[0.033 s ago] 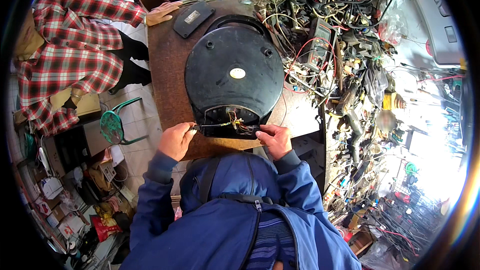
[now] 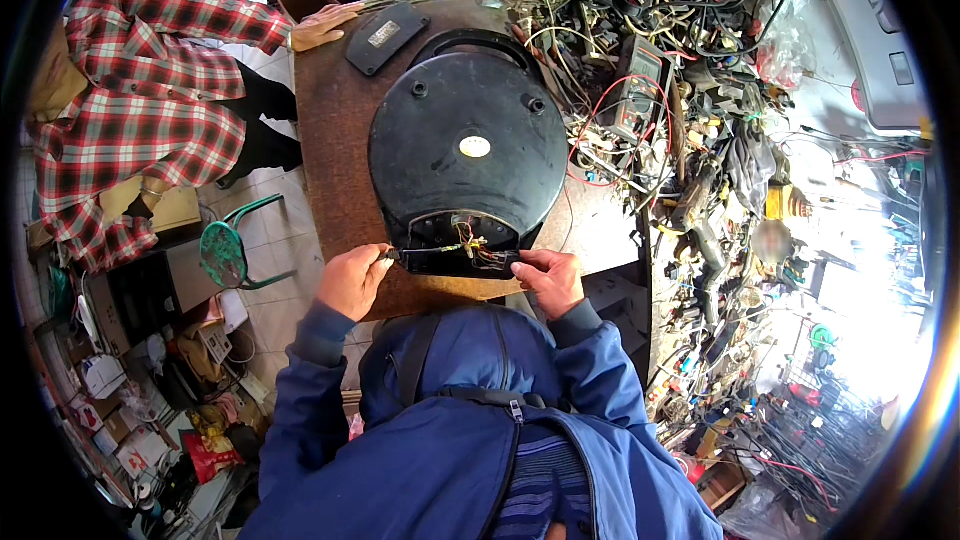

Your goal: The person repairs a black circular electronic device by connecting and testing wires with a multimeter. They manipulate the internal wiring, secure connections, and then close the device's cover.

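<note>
A round black housing [image 2: 468, 130] with a handle at its far end lies flat on the brown wooden table. Its near side has an open compartment with a bundle of thin coloured wires [image 2: 470, 240] spilling out. At the left of that opening, my left hand [image 2: 352, 280] pinches a thin dark rod-like piece [image 2: 410, 252] that points toward the wires; whether it is a tool or a cable is too small to tell. On the right, my right hand [image 2: 550, 280] is closed on a small black connector [image 2: 508, 259] into which several wires run. Fingertips partly hide both pieces.
A flat black cover [image 2: 388, 37] lies at the table's far left. Beside it rests the hand [image 2: 322, 28] of a person in a checked shirt. A heap of cables and parts [image 2: 620, 0], with a meter [image 2: 640, 85], crowds the right. A green stool [image 2: 225, 252] stands left.
</note>
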### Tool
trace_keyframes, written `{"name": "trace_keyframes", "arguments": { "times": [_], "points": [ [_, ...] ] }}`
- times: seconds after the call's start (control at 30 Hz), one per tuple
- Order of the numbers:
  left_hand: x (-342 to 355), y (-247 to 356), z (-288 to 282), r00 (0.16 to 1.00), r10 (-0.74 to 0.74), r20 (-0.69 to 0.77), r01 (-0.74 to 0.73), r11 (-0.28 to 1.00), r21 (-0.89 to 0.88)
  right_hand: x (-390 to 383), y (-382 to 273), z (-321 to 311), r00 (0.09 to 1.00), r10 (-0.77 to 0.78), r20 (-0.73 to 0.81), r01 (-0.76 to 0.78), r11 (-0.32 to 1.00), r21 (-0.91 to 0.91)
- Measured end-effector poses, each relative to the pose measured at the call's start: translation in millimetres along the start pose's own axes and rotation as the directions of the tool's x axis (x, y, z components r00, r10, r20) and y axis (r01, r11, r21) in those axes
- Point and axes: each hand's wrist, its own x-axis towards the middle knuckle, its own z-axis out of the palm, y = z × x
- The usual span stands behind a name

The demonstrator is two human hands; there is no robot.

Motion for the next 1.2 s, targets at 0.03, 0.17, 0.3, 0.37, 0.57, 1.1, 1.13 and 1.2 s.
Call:
{"name": "trace_keyframes", "arguments": {
  "times": [0.03, 0.17, 0.3, 0.37, 0.57, 1.1, 1.13, 1.2],
  "points": [
    [2.0, -3.3, 2.8, 0.998, 0.05, -0.032, -0.05, 0.999, 0.007, 0.9, -1.5, -1.1, 0.999, 0.026, 0.023, -0.026, 1.0, -0.002],
    [8.3, 1.5, 7.1, 0.996, 0.061, -0.068, -0.063, 0.998, -0.022, 4.3, -1.6, -2.0, 0.998, 0.037, 0.047, -0.036, 0.999, -0.005],
    [12.5, -3.9, 7.1, 0.999, -0.004, 0.048, 0.01, 0.993, -0.119, 5.7, -0.3, -1.0, 0.998, 0.013, 0.056, -0.007, 0.996, -0.093],
    [13.5, -2.9, 4.9, 0.998, -0.011, 0.068, 0.018, 0.993, -0.113, 5.9, -0.1, 0.1, 0.998, -0.003, 0.057, 0.01, 0.994, -0.112],
    [13.8, -4.5, 9.2, 0.995, 0.0, 0.097, 0.011, 0.993, -0.115, -0.8, -8.3, 8.0, 0.991, -0.13, -0.014, 0.114, 0.916, -0.384],
    [15.5, -9.8, 17.2, 0.999, 0.049, 0.016, -0.048, 0.998, -0.05, 7.3, -5.0, -2.8, 0.979, 0.159, 0.13, -0.164, 0.986, 0.033],
    [15.6, -10.6, 17.5, 0.999, 0.05, 0.017, -0.049, 0.998, -0.047, 6.3, -7.1, -1.5, 0.98, 0.159, 0.124, -0.164, 0.986, 0.036],
    [16.1, -12.6, 17.8, 0.998, 0.052, 0.021, -0.052, 0.998, -0.042, 4.6, -6.4, -2.0, 0.982, 0.14, 0.127, -0.147, 0.988, 0.046]
  ]
}}
